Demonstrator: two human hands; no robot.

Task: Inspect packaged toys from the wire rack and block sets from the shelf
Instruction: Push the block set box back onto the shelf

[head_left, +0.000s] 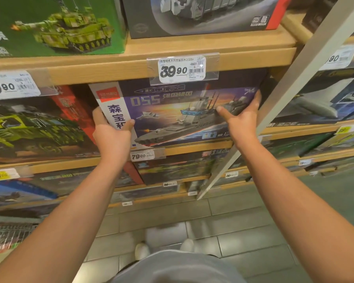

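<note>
While my left hand [110, 135] grips the left edge of the ship box [184, 115] and my right hand [243, 117] grips its right edge, thumbs on the front, the box sits in the middle shelf [192, 147] under the 39.90 tag [182, 69]. I think I should draw it straight out and level. The gap under the upper board looks tight, so tilting may catch the tag.
</note>
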